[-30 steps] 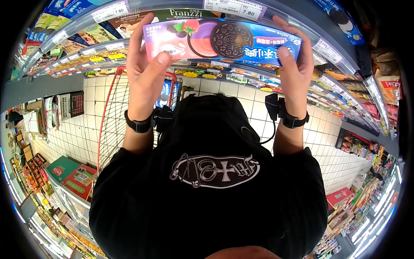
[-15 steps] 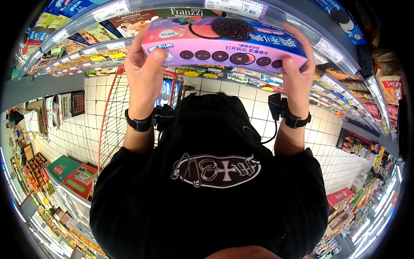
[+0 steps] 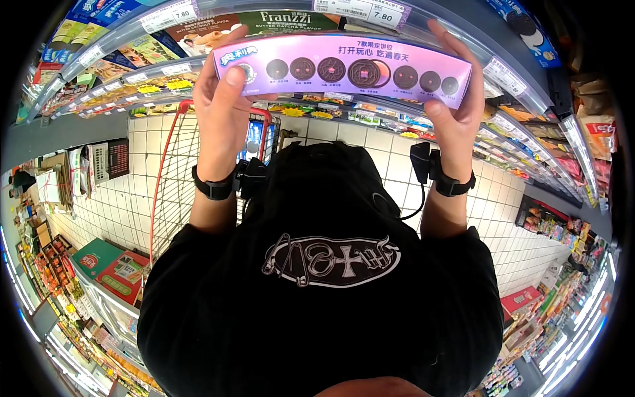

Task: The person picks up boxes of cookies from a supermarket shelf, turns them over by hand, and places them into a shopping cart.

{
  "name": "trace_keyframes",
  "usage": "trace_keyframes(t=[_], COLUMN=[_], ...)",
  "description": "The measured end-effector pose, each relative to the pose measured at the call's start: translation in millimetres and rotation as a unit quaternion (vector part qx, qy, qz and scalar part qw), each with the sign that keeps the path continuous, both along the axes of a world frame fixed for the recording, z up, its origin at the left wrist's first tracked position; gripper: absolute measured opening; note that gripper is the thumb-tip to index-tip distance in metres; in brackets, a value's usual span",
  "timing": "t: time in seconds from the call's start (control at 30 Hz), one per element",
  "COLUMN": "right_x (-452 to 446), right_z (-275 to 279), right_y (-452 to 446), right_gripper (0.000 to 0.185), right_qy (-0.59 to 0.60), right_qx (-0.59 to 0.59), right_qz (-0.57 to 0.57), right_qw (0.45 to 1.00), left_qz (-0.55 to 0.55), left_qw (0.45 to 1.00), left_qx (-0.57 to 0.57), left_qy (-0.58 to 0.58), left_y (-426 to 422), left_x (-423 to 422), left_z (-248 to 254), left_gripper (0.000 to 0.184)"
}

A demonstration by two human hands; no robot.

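Note:
A long pink-purple cookie box (image 3: 350, 69) is held up across the top of the view, its narrow side with a row of several dark cookies facing me. My left hand (image 3: 221, 106) grips its left end, thumb on the printed side. Around the right end is my right hand (image 3: 460, 106), its thumb at the lower edge. Both wrists wear black straps with small black devices. Just behind the box, a green Franzzi package (image 3: 286, 21) shows on the shelf.
Shelf edges with price tags (image 3: 370, 12) curve behind and beside the hands. A wire shopping cart (image 3: 177, 159) with a red handle stands at left, blue packages (image 3: 254, 140) inside. Farther left is a green and red box (image 3: 109, 264). Bagged snacks (image 3: 597, 132) hang at right.
The box has been rotated between my hands: its wide face with the large cookie and berries has turned out of view, and the narrow purple side now faces me. Both hands still hold it.

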State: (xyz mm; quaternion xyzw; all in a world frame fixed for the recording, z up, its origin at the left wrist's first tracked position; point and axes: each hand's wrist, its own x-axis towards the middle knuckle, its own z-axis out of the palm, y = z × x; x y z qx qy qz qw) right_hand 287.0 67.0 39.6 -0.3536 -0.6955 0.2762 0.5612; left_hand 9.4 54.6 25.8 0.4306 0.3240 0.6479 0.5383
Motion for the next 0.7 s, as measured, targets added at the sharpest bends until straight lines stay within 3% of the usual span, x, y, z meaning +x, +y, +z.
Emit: trace_keyframes(t=[0.33,0.4,0.7], right_x=[-2.7,0.4,0.0], right_z=[-0.9,-2.7,-3.3], right_y=[-2.5,-0.4,-0.6], right_gripper=[0.077,0.067,0.064], right_qy=[0.067,0.13,0.121], right_qx=[-0.069,-0.078,-0.079], right_qz=[0.026,0.099,0.088], right_qw=[0.995,0.983,0.986], left_qz=[-0.023,-0.026,-0.034], left_qw=[0.999,0.999,0.999], left_qx=[0.029,0.033,0.029], left_qy=[-0.025,-0.015,-0.009], left_y=[-1.1,-1.4,-2.7], left_x=[2.3,2.6,3.4], left_z=[-0.4,-1.2,-0.5], left_gripper=[0.063,0.064,0.068])
